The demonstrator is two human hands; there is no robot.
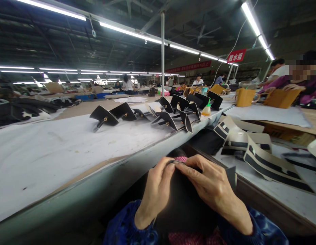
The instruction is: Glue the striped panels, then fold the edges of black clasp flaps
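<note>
A dark, flat leather-like panel [187, 204] lies across my lap, and both hands pinch its far edge. My left hand [158, 190] is closed on that edge, thumb on top. My right hand [211, 182] is closed just beside it, its fingertips close to the left thumb. What lies under the fingers is hidden. At the right, a grey corner of a sheet [231, 177] sticks out past my right hand. On the white table beyond stand several black flap pieces [126, 112] with pale edges and small gold fittings.
The white-covered table [58, 153] stretches along the left, its edge near my hands. A glue bottle [206, 109] with a green nozzle stands near the black flaps. Beige panels with black strips [270, 163] lie at the right. Behind them a co-worker handles a mustard bag [282, 98].
</note>
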